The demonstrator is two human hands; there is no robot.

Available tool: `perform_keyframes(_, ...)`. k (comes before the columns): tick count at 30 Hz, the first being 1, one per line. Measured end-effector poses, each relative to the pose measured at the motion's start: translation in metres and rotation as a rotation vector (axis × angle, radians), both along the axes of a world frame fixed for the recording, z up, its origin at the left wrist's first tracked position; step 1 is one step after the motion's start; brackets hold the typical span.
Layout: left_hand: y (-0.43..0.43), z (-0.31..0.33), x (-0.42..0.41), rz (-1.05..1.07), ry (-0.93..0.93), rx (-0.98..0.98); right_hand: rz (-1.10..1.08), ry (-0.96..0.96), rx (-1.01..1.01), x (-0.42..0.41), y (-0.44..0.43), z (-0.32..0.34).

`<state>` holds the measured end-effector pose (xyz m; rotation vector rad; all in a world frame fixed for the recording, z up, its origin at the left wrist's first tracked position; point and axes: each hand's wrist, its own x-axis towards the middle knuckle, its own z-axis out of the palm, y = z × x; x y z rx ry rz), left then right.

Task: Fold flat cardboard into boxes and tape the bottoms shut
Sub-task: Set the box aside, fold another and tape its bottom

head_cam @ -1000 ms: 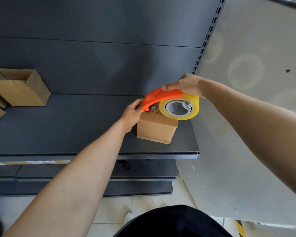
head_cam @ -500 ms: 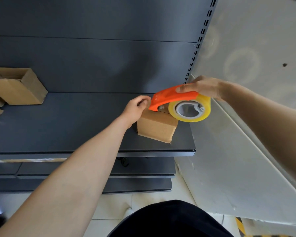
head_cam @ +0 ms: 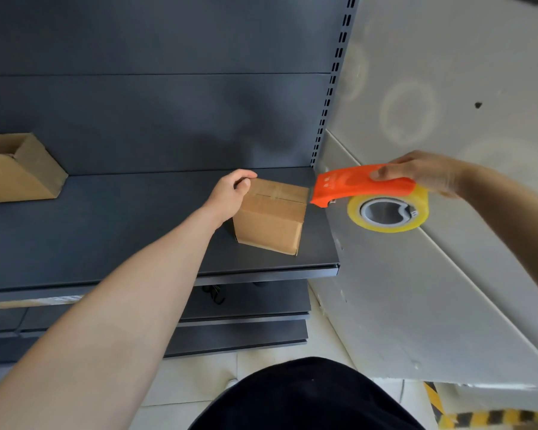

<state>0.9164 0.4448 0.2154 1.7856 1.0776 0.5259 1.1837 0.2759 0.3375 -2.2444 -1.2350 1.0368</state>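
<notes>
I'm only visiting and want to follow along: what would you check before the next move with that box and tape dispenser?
1. Left hand steadies the box: ok, its fingers curl over the top left edge.
2. Right hand grips the dispenser: ok.
3. Tape lies along the top seam: ok, a shiny strip shows there.
4. Dispenser's front end is at the box's right edge, where a cut would likely come: ok.
5. Tape is stuck down over the right side: cannot tell, that face is hidden.
6. Box sits on the shelf: ok, though near its right end.
</notes>
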Motion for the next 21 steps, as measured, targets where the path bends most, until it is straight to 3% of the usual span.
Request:
perform_keyframes(7, -0.002, 0.001, 0.005, 0.005, 0.028, 0.025, -0.058, -0.038, -0.031, 0.03, -0.042, 0.001)
perform_keyframes(21, -0.009, 0.001, 0.013, 0.067, 0.027, 0.021, 0.008, -0.235, -0.177, 0.003, -0.02, -0.043)
